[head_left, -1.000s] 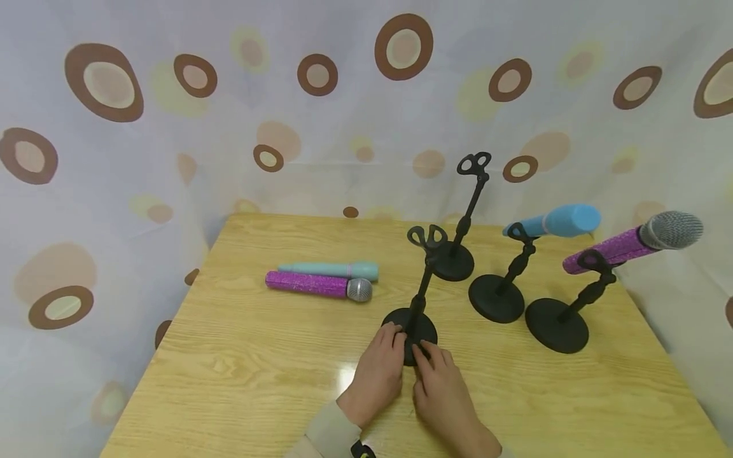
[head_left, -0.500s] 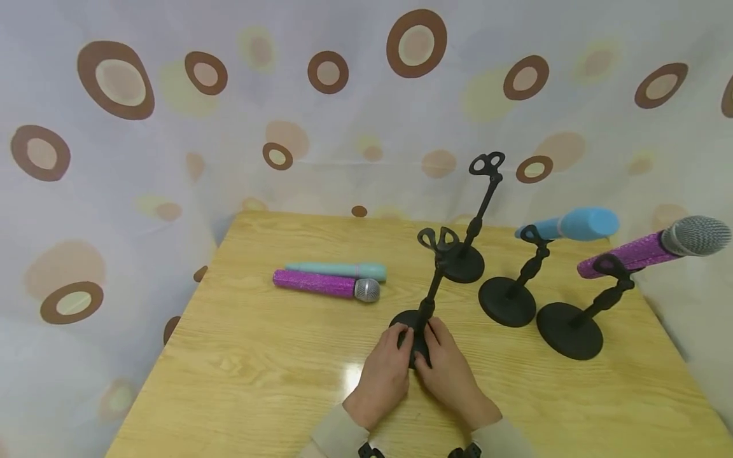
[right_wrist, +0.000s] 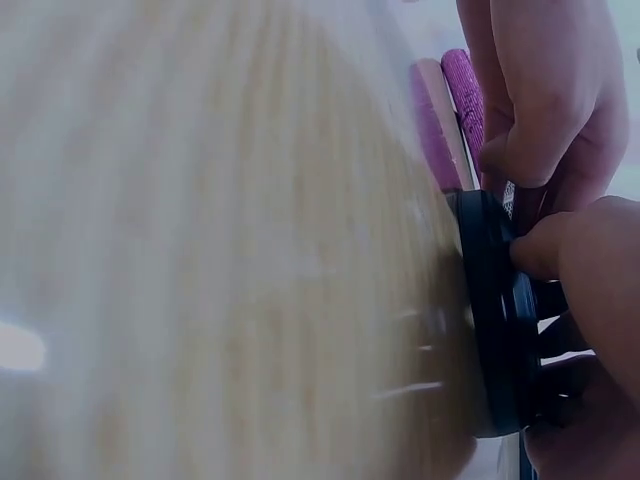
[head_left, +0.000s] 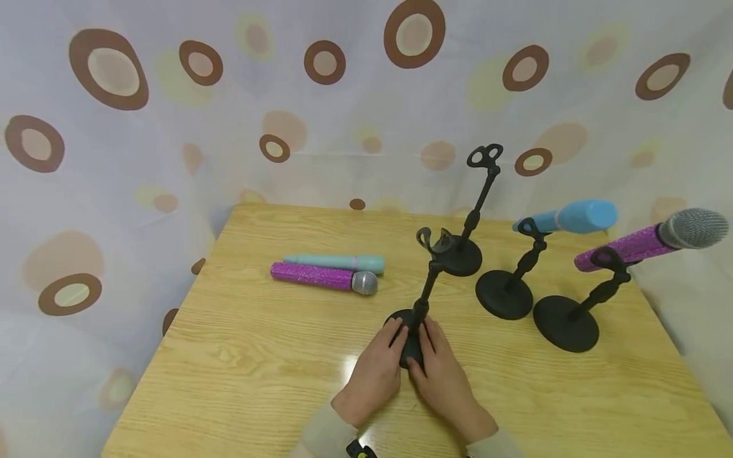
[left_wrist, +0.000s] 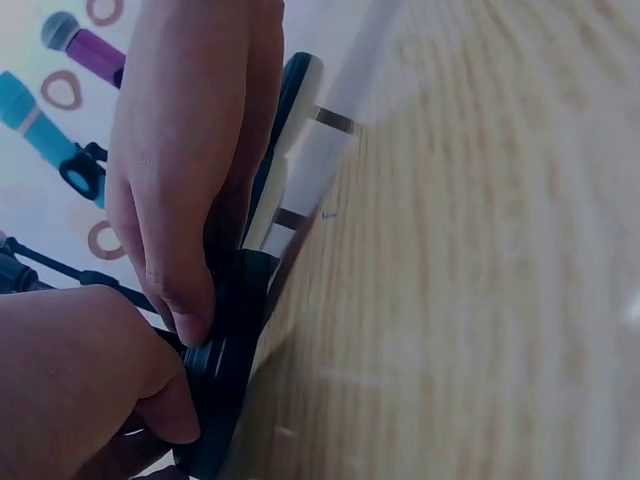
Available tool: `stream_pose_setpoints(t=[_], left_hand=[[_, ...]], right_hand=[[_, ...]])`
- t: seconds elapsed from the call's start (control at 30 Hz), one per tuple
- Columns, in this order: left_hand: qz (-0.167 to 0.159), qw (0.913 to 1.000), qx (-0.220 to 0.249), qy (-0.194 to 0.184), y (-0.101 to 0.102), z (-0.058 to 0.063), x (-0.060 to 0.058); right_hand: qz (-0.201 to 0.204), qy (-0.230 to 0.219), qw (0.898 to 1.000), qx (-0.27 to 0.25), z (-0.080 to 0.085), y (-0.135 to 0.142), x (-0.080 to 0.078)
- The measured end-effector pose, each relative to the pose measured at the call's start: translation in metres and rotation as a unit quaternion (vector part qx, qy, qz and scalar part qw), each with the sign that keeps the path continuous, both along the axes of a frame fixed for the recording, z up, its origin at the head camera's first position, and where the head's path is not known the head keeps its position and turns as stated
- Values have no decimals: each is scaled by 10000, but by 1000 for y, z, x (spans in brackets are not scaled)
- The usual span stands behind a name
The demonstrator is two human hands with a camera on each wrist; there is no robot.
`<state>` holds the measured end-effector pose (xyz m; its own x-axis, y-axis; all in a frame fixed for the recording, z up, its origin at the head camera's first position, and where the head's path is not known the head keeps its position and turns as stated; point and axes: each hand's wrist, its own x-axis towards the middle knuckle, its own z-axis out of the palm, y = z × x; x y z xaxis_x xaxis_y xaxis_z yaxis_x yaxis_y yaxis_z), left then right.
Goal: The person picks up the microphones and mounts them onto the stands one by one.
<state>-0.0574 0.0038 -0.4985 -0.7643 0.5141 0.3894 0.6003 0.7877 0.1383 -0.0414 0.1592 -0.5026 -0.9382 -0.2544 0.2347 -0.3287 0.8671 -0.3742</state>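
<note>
In the head view, my left hand (head_left: 375,369) and right hand (head_left: 446,378) grip the round base (head_left: 408,318) of a black microphone stand (head_left: 426,289) from its two sides. The fingers lie on top of the base near the pole, and the right thumb is at its near edge. The stand's forked clip (head_left: 438,245) holds nothing. The wrist views show the dark base (left_wrist: 232,350) edge-on, with the left hand (left_wrist: 85,370) and the right hand (right_wrist: 610,290) against it. Some fingertips are hidden behind the base.
A purple microphone (head_left: 312,275) and a light teal one (head_left: 338,262) lie side by side on the wooden table (head_left: 258,356). Behind stands another stand with a bare clip (head_left: 481,197). At right, two stands hold a blue microphone (head_left: 584,216) and a purple one (head_left: 635,250).
My right fingers have moved forward along the base toward the pole. The stand has come slightly nearer and its clip has turned a little. The head view has shifted somewhat.
</note>
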Motion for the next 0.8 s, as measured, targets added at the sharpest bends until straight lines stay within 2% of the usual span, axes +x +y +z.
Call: stream_pose_setpoints(t=[0.07, 0.13, 0.27, 0.37, 0.47, 0.67, 0.8], left_hand=[[-62, 9998, 76, -189, -3, 0, 1], [-152, 9983, 179, -528, -7, 2, 2], [-353, 9890, 584, -1314, -17, 9, -2], [-340, 9824, 900, -1599, -26, 14, -8], [-153, 9833, 1099, -1446, -36, 20, -18], [97, 9898, 1299, -576, -59, 32, -48], [323, 9927, 1103, -355, -72, 38, -70]], right_hand=[[-30, -104, 9999, -25, 0, -1, 2], [-66, -145, 9999, -67, -1, -2, 3], [-70, -117, 9998, -109, -3, -4, 7], [-52, -42, 10000, -71, -4, -4, 9], [-29, 96, 9999, -50, -5, -4, 9], [2, 371, 9993, -40, -6, -2, 7], [-1, 355, 9993, -77, -5, 0, 6]])
